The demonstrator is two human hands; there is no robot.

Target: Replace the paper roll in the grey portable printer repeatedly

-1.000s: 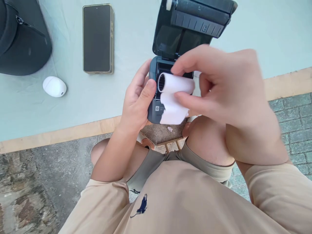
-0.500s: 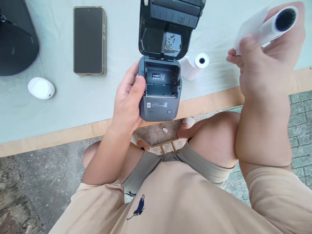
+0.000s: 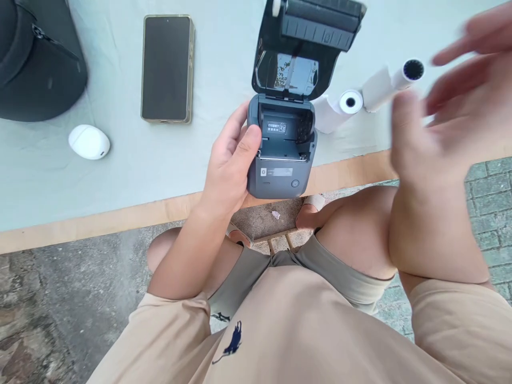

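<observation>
My left hand (image 3: 228, 165) grips a small grey printer (image 3: 282, 160) by its left side, at the table's front edge. Its black lid (image 3: 308, 37) stands open and the paper bay inside holds no roll. My right hand (image 3: 452, 117) hovers blurred at the right with fingers spread and nothing in it. Just left of its fingers a thin paper roll (image 3: 390, 82) with a loose flap lies on the cloth. A thicker white paper roll (image 3: 338, 109) lies beside the printer's right side.
A pale green cloth (image 3: 120, 176) covers the table, which has a wooden front edge (image 3: 100, 221). On it lie a phone (image 3: 167, 68) face up, a white egg-shaped object (image 3: 88, 142) and a black bag (image 3: 38, 58) at far left. Below are my knees and paved ground.
My right hand lifted the thin roll out of the printer, swung it up to the right, then let it go onto the cloth. The left hand kept holding the printer.
</observation>
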